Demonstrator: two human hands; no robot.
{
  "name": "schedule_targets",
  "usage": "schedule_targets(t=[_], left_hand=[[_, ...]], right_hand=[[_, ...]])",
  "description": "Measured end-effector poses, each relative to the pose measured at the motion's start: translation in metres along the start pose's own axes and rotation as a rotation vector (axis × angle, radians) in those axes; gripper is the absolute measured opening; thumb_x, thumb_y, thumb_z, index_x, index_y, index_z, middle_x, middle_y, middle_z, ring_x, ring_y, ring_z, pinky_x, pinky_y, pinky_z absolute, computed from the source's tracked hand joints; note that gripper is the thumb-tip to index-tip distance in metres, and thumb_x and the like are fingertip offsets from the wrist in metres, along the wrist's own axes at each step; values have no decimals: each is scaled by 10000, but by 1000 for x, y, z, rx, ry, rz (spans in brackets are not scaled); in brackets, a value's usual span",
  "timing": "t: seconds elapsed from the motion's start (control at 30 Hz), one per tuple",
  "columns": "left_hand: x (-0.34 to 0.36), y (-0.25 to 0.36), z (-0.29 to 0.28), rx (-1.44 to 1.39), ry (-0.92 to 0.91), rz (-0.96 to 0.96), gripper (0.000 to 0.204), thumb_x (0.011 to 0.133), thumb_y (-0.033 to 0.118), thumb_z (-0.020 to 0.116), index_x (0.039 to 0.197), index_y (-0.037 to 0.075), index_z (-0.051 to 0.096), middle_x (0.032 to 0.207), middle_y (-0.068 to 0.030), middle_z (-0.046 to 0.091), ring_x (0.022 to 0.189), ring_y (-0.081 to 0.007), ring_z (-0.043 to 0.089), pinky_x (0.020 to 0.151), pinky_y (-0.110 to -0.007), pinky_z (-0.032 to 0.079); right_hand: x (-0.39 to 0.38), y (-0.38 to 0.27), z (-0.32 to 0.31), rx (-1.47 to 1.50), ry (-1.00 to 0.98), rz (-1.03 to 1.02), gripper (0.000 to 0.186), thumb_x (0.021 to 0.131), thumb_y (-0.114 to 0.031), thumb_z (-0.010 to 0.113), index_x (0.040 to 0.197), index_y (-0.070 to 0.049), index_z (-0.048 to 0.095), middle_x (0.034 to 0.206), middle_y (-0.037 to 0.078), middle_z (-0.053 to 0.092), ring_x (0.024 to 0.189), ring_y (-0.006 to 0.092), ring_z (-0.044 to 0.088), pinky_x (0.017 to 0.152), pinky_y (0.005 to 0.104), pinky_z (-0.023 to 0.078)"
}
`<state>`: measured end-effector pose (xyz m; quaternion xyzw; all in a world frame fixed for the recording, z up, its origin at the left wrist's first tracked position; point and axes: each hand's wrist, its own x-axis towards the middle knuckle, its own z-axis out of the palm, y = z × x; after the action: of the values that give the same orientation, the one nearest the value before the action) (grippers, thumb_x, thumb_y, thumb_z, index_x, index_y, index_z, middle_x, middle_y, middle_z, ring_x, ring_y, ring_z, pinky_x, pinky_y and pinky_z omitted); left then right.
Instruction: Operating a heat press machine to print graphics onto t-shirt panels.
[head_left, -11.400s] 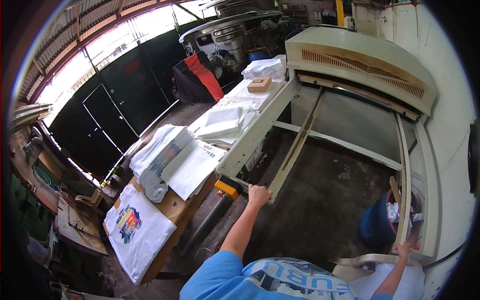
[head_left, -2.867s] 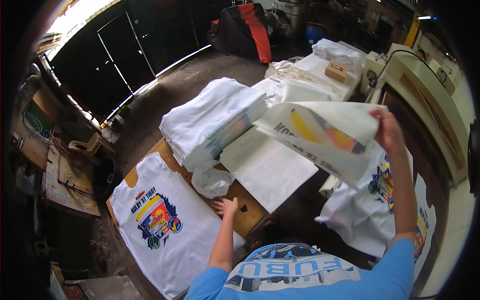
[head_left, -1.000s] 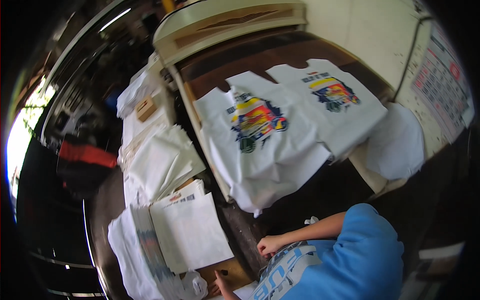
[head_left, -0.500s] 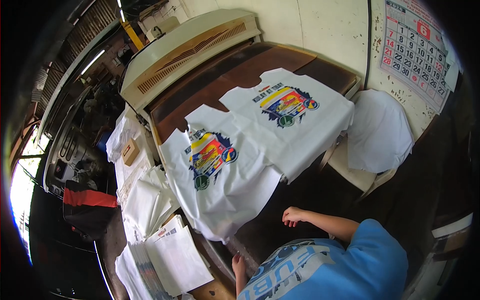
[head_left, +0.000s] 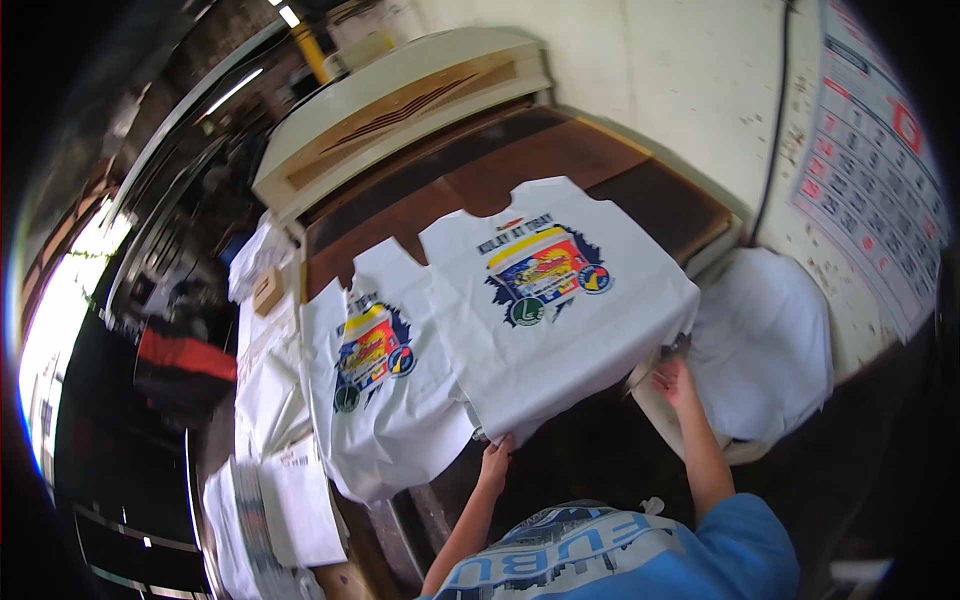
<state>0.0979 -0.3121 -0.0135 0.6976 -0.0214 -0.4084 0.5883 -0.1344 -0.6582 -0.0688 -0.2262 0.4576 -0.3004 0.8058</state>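
Observation:
Two white sleeveless printed shirt panels lie side by side on the brown belt of a dryer. The right panel (head_left: 630, 300) carries a colourful print and drapes over the near edge; the left panel (head_left: 350, 440) is wrinkled and hangs lower. At the right panel's lower left corner, my left hand (head_left: 495, 465) pinches the hem. My right hand (head_left: 675, 383) is just below that panel's lower right corner, beside the belt's end, fingers slightly apart. No cloth shows clearly in it, and its fingertips are blurred.
The dryer's cream hood (head_left: 400, 110) stands behind the brown belt (head_left: 590, 160). A chair draped with white cloth (head_left: 765, 340) is at the right, below a wall calendar (head_left: 875, 170). Left are folded white fabric (head_left: 275, 395), a small cardboard box (head_left: 267, 291) and stacked printed panels (head_left: 245, 530).
Both hands have moved forward to the near edge of the right panel; my left hand now grips its hem. The view has shifted and turned slightly.

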Motion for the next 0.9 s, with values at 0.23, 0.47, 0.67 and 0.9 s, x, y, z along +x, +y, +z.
schedule_targets(t=[0.23,0.47,0.67,0.9], left_hand=[[-32,12,21,-19,24,46,366,887,368,491,983,24,574,879,-45,612,789,-127,575,661,-273,451],[-75,38,11,51,-83,111,363,907,339,465,993,10,594,839,-64,642,728,-134,613,664,-258,463],[-102,121,-24,-5,-276,111,433,877,334,519,1038,-67,551,946,-131,610,808,-226,619,755,-320,502],[17,312,-175,17,256,734,334,830,332,521,916,19,601,854,-79,582,727,-159,530,664,-305,432]], right_hand=[[62,-44,-3,419,-20,-11,626,779,-456,571,1212,-40,393,1163,117,474,1081,287,423,929,459,340],[83,-89,-49,154,-205,-176,367,816,-226,560,1139,-58,512,1168,87,529,1070,244,483,935,395,372],[-10,-205,24,-168,-381,-300,207,833,-204,544,1007,-95,570,971,5,598,888,108,557,771,266,445],[-60,-286,332,-172,-987,-747,105,873,-98,475,922,-33,543,919,100,599,844,200,585,837,351,470]])
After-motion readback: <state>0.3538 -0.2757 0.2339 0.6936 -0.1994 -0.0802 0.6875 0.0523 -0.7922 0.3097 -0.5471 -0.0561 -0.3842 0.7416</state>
